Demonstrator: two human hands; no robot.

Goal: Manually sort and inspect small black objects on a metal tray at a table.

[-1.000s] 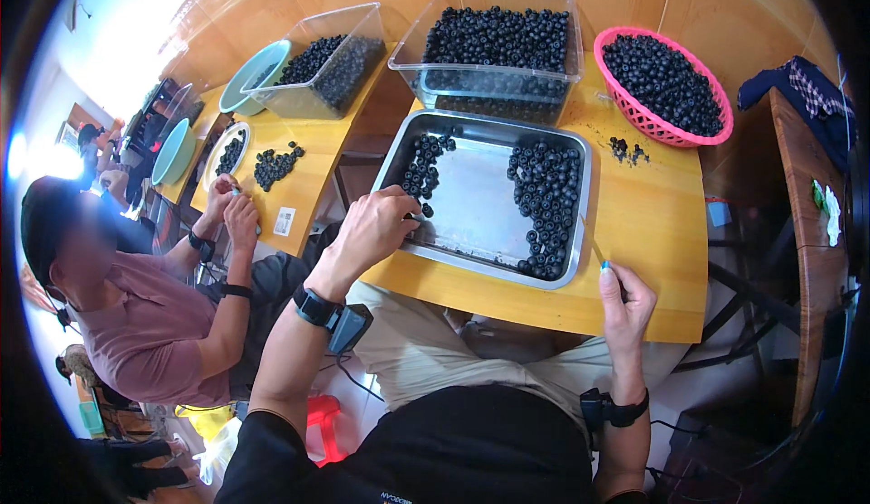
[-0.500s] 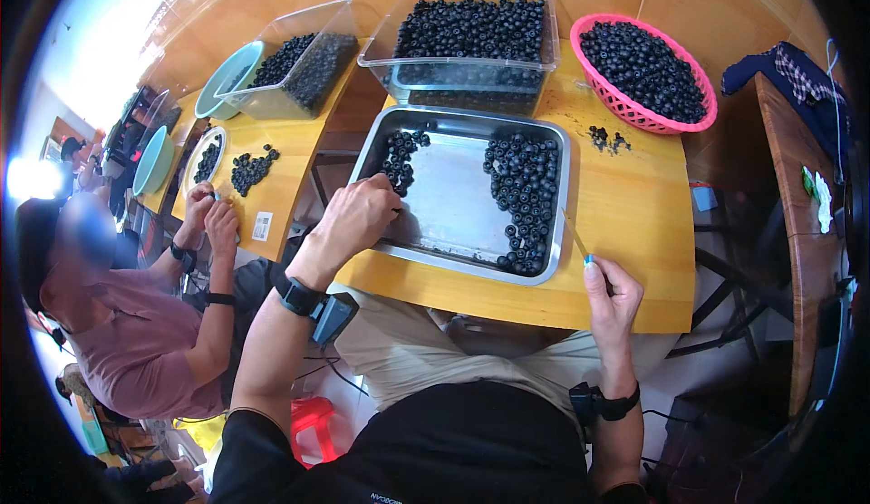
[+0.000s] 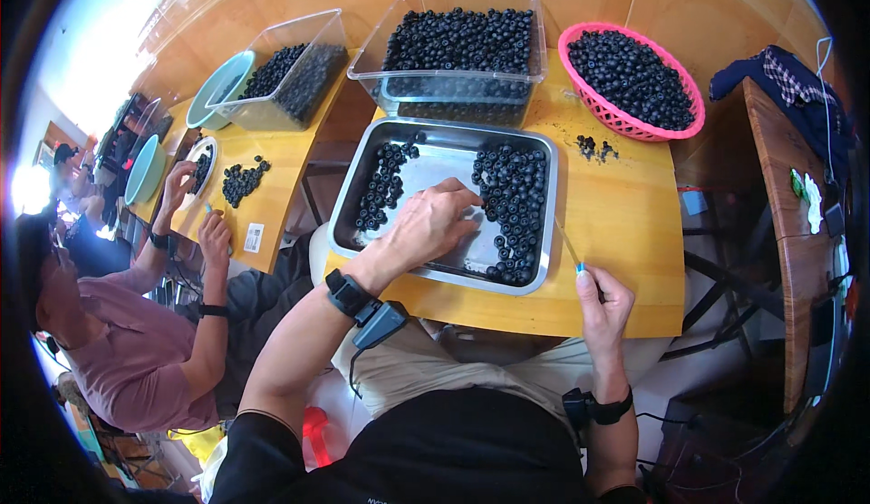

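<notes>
Left hand (image 3: 430, 223) reaches right-hand blueberry pile (image 3: 518, 214), steel tray (image 3: 433, 167), frame centre; can't tell whether fingers grip. Right hand (image 3: 605, 305), lower right, pinches slim blue-banded tool (image 3: 580, 268). Picking, seemingly; next calls for gentle single-berry pinch.

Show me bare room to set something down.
The table is bare right of the metal tray, between the dark scraps and right hand. Inside the tray, a bare patch beyond the left hand separates left berries from right berries. Crowded: the far side, with clear bin and pink basket.
</notes>
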